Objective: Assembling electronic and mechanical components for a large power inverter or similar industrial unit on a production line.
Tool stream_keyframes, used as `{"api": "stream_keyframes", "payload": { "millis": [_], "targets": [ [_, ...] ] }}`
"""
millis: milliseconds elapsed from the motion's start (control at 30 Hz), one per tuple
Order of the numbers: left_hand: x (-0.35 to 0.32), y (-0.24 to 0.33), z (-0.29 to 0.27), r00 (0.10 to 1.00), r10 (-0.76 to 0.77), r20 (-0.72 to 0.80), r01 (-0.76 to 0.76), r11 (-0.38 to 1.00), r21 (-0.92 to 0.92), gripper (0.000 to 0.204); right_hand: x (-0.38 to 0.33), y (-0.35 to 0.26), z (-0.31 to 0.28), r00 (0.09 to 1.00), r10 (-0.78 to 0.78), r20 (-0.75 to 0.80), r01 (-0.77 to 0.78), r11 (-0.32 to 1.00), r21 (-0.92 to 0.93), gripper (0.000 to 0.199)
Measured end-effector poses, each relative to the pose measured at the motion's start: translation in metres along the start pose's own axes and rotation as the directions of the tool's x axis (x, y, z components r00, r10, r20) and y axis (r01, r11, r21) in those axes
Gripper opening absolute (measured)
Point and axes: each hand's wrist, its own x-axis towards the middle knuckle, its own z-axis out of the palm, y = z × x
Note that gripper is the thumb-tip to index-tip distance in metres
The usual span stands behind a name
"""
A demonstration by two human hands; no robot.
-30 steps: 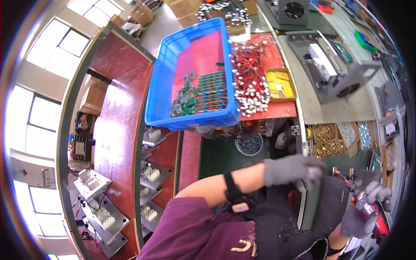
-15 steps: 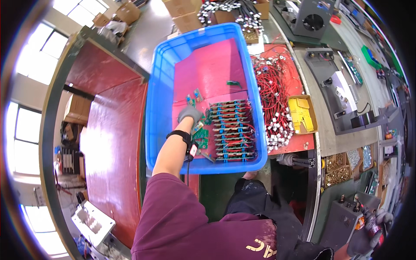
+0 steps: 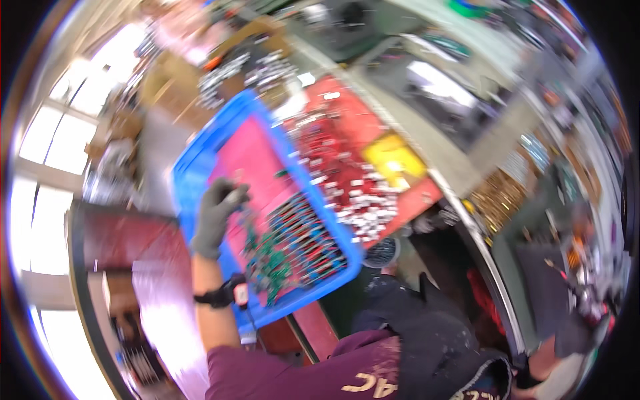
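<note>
My left hand [image 3: 219, 217], in a grey glove, is over the left side of a blue plastic bin [image 3: 303, 303]. Its fingers are bent together; motion blur hides what they hold, if anything. Just right of them lie loose green circuit boards [image 3: 267, 263]. Beside those, a row of boards [image 3: 308, 240] stands on edge with red and blue parts between. Pink sheet [image 3: 250, 157] lines the bin. At the far lower right, my right hand [image 3: 577, 332], also gloved, is closed around what looks like a power screwdriver [image 3: 589, 303], smeared and near the picture's rim.
Right of the bin, red wires with white connectors [image 3: 360, 200] cover a red board, next to yellow pieces [image 3: 395, 160] in a box. Brass-coloured hardware [image 3: 497, 200] fills trays on the right bench. A red-topped table [image 3: 133, 233] stands left, cartons [image 3: 170, 90] beyond.
The whole view has swung round, so the bin sits tilted and further left. My left hand has come away from the loose boards toward the bin's left side.
</note>
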Motion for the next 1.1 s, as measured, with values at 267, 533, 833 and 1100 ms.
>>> {"api": "stream_keyframes", "payload": {
  "millis": [267,533,833,1100],
  "targets": [
    [-0.036,0.211,0.266,0.737,0.343,0.582,-0.169,0.928,-0.333,0.029,-0.007,-0.015,0.027,0.797,-0.554,-0.242,0.484,0.824,-0.293,0.039],
    [-0.207,0.34,0.61,-0.046,0.393,0.918,-0.58,0.738,-0.345,0.009,-0.101,-0.094,-0.153,0.664,-0.65,-0.37,0.473,0.748,-0.466,0.04],
    [-0.249,0.304,0.786,0.299,0.227,0.927,-0.708,0.704,0.056,0.012,-0.103,-0.107,-0.278,0.63,-0.44,-0.64,0.346,0.897,-0.275,0.043],
    [-0.265,0.301,0.793,0.34,0.179,0.923,-0.819,0.54,0.197,0.014,-0.065,-0.082,-0.323,0.76,-0.322,-0.564,0.285,0.946,-0.155,0.044]
  ]
}}
